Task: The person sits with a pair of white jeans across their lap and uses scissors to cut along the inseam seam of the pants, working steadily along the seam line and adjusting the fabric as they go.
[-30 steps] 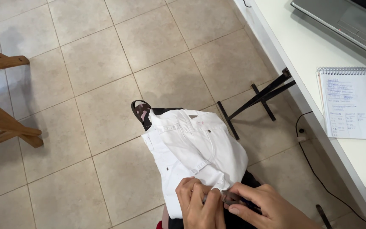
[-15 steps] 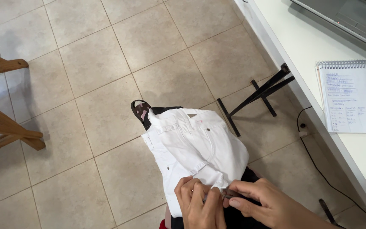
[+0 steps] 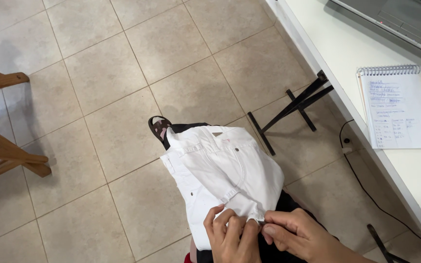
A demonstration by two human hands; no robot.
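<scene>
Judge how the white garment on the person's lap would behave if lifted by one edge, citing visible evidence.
The white garment is probably floppy: it drapes and creases over the lap. It likely sags from wherever both hands, left hand and right hand, pinch it. It seems light, being thin cloth.

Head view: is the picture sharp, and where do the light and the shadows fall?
Head view: mostly sharp, with even daylight; the white garment is bright, yet its seams show; soft shadows lie under the white desk and beside the wooden frame; the left hand and right hand are cut by the bottom edge.
</scene>
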